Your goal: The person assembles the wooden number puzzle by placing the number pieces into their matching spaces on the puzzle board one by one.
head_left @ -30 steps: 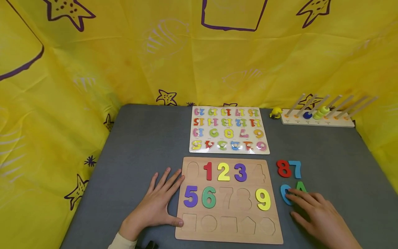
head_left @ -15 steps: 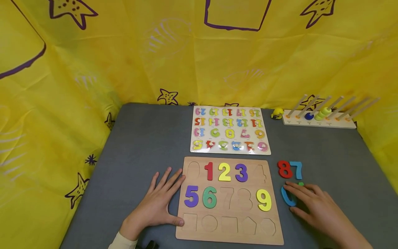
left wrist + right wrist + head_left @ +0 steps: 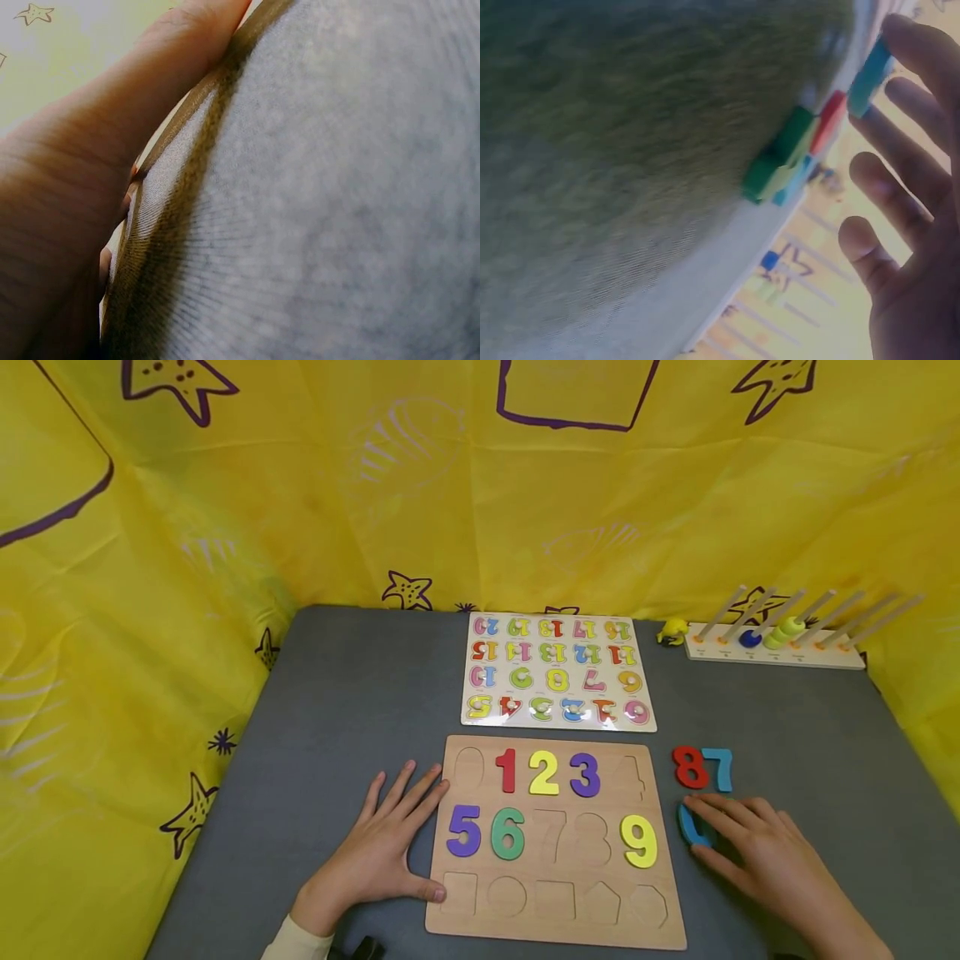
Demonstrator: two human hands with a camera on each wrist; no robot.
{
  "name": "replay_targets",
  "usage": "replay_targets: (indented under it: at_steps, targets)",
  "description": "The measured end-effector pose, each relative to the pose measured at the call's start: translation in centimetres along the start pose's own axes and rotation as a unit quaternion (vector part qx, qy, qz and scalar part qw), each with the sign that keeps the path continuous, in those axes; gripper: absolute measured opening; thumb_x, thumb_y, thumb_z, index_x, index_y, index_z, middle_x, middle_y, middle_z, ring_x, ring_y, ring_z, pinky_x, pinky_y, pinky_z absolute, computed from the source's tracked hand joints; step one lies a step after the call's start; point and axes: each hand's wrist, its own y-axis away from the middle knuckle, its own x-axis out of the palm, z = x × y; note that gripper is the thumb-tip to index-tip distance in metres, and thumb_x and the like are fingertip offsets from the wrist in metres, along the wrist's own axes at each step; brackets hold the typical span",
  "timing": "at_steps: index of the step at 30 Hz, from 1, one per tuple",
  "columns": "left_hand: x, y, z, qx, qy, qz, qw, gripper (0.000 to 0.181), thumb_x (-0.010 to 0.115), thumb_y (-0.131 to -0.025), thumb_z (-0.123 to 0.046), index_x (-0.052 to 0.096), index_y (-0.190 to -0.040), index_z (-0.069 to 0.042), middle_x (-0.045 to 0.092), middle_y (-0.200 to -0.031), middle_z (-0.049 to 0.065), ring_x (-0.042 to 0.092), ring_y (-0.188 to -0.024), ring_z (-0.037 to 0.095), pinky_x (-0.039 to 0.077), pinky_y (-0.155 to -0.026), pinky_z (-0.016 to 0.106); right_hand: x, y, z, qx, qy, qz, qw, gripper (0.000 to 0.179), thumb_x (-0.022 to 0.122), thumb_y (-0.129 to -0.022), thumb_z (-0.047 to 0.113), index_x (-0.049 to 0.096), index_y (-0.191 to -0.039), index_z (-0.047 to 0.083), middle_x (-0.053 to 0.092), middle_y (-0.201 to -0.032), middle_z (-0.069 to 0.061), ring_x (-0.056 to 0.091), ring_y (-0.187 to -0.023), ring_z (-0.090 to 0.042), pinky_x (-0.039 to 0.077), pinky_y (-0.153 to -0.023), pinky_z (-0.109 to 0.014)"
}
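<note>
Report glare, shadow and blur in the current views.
Head: white glare on the glossy number board; left wrist: grey tabletop mostly blurred, dark shadow crossing it beside the left hand; right wrist: green piece blurred, yellow backdrop pale and washed out.

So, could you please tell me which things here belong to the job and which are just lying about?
Seems part of the job: wooden board, red 1, yellow 2, purple 3, purple 5, green 6, yellow 9, blue 0, red 8, blue 7, green piece.

Apparently just lying about: glossy number board, pegged stand, yellow object.
</note>
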Motion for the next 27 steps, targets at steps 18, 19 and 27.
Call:
replay_targets:
  at_steps: [18, 19, 27]
  targets:
    - [0.0, 0.2, 0.1, 0.007, -0.006, -0.012, 0.9999, 0.133, 0.069, -0.058, -0.090, 0.030, -0.162, -0.017, 0.020, -0.168, 0.003, 0.010, -0.153, 0.039, 0.001, -0.115, 0.067, -0.3, -9.7, 8.8, -0.111, -0.071, 0.011, 0.9912, 0.062, 0.083, -0.085, 0.037, 0.063, -0.141, 0.018, 0.058, -0.135, -0.002, 0.053, -0.115, -0.023, 0.054, -0.088, -0.044]
    - [0.0, 0.1, 0.1, 0.008, -0.006, -0.012, 0.9999, 0.133, 0.069, -0.058, -0.090, 0.030, -0.162, -0.017, 0.019, -0.168, 0.003, 0.010, -0.153, 0.039, 0.001, -0.115, 0.067, -0.2, -10.2, 9.4, -0.118, -0.072, 0.016, 0.9902, 0.061, 0.082, -0.086, 0.038, 0.063, -0.141, 0.019, 0.058, -0.136, -0.002, 0.053, -0.116, -0.023, 0.054, -0.089, -0.043]
    - [0.0, 0.0, 0.1, -0.013, -0.009, 0.023, 0.9996, 0.135, 0.066, -0.058, -0.093, 0.023, -0.164, -0.022, 0.011, -0.170, -0.004, 0.000, -0.155, 0.032, -0.005, -0.117, 0.064, 0.2, -14.0, 13.2, -0.176, -0.024, 0.021, 0.9839, 0.056, 0.073, -0.091, 0.049, 0.064, -0.140, 0.022, 0.061, -0.130, 0.000, 0.055, -0.111, -0.022, 0.051, -0.092, -0.041]
